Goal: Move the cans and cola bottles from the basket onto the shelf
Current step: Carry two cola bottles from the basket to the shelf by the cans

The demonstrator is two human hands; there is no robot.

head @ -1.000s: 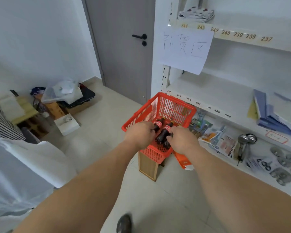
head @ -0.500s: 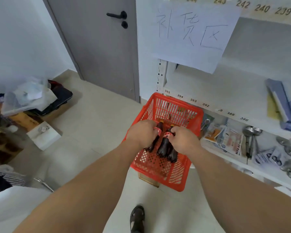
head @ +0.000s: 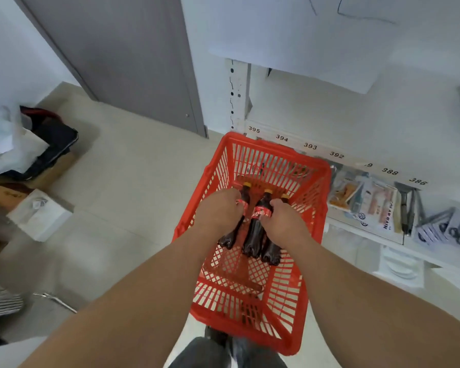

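A red plastic basket (head: pixel 250 306) stands below me beside the white shelf (head: pixel 337 120). Three small cola bottles with red labels and yellow caps lie side by side inside it. My left hand (head: pixel 219 215) is closed around the left cola bottle (head: pixel 230 239). My right hand (head: pixel 286 225) grips the right cola bottle (head: pixel 271 254), whose neck it mostly hides, and rests against the middle cola bottle (head: pixel 258 227). No cans are visible.
The shelf's middle board has numbered labels along its front edge. The lower board (head: pixel 383 229) holds packets and metal tools. A grey door (head: pixel 122 54) is to the left. Boxes and bags (head: pixel 29 155) clutter the floor at the left.
I have leaned closer and now look more steeply down into the basket. Both hands stay closed on the bottles, which sit much as before.
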